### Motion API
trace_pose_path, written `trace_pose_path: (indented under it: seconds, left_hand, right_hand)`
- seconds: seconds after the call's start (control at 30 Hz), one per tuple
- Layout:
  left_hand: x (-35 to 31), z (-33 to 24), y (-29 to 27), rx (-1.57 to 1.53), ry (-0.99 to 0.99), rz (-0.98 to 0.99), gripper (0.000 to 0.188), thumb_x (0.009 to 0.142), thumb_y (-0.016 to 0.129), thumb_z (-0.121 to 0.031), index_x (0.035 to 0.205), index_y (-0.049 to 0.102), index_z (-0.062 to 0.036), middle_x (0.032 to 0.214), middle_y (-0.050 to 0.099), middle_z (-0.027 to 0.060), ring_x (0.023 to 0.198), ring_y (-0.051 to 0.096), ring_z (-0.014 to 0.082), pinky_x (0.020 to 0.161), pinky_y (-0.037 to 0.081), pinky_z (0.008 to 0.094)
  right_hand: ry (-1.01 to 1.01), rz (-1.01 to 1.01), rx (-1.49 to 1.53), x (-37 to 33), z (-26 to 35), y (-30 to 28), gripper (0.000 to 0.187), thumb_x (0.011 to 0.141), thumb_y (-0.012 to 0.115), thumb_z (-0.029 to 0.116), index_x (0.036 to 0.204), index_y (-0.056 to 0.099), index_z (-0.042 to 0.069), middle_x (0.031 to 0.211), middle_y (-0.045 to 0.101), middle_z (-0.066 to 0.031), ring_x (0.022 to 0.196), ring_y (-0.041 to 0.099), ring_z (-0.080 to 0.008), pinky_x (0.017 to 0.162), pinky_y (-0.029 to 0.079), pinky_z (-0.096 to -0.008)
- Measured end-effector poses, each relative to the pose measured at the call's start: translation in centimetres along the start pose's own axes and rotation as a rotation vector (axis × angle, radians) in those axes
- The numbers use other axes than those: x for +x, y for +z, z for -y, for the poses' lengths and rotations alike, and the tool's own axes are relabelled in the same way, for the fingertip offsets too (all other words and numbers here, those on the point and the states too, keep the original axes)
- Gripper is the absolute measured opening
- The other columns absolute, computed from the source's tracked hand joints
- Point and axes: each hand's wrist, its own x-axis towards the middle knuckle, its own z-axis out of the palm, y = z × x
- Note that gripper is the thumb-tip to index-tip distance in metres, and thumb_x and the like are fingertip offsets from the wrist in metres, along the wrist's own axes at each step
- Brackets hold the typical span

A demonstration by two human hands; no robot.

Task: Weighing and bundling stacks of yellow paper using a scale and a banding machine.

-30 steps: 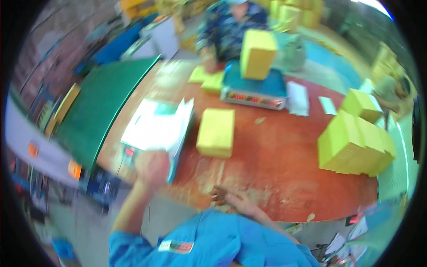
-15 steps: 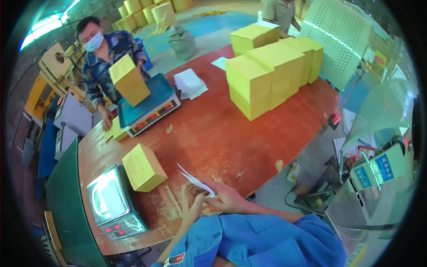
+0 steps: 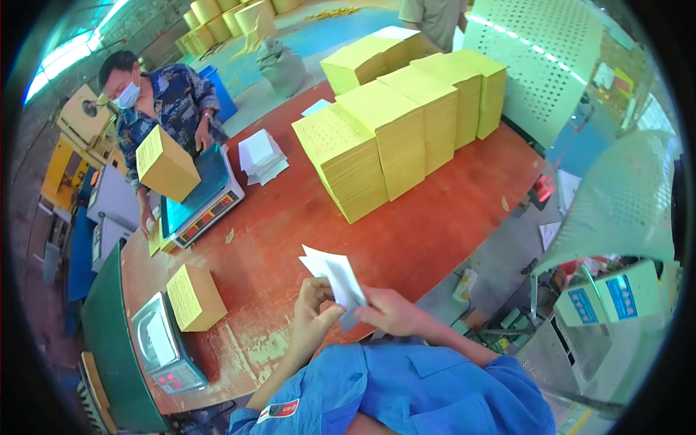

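Several white paper sheets [image 3: 339,277] stand upright and partly fanned between my two hands, above the near side of the red table. My left hand [image 3: 315,310] pinches their left edge with bent fingers. On the right edge, my right hand [image 3: 391,312] has its fingers closed round the sheets, the thumb towards me. A stack of yellow paper [image 3: 196,297] rests on the table to the left of my hands, beside a small tabletop scale [image 3: 165,344].
Stacks of yellow paper [image 3: 402,138] form a row on the red table [image 3: 290,225]. Across from me, a masked person [image 3: 177,101] stands at a larger scale [image 3: 206,199] bearing another yellow stack. A white paper pile [image 3: 261,156] lies near it. Perforated metal sheeting [image 3: 533,65] rises at the right.
The sheets in my hands now stand more upright and show more of their white faces. My view has shifted to the right. The person opposite now looks down, one hand at the scale's edge.
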Motion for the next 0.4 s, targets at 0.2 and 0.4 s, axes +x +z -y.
trace_pose_path:
  seconds: [0.2,0.4]
  left_hand:
    - [6.7,-3.2,6.5,0.306,-0.012,-0.217,0.008,0.092,0.060,-0.005,0.095,0.064,0.0006,0.087,0.061,0.0013,0.079,0.056,0.0071,0.071,0.046,0.0223]
    - [9.3,-2.2,8.0,0.168,-0.138,-0.301,0.015,0.092,0.063,-0.009,0.105,0.066,-0.0025,0.091,0.065,0.0030,0.087,0.059,0.0102,0.080,0.047,0.0257]
  right_hand:
    - [0.112,-0.111,0.526,1.6,-1.2,-8.9,0.040,0.103,0.044,0.029,0.122,0.056,-0.003,0.111,0.062,-0.0051,0.101,0.058,-0.0133,0.088,0.047,-0.0312]
    - [0.032,0.002,0.549,4.1,-3.5,-12.2,0.043,0.104,0.043,0.032,0.129,0.053,-0.002,0.114,0.062,-0.0060,0.107,0.055,-0.0123,0.095,0.044,-0.0289]
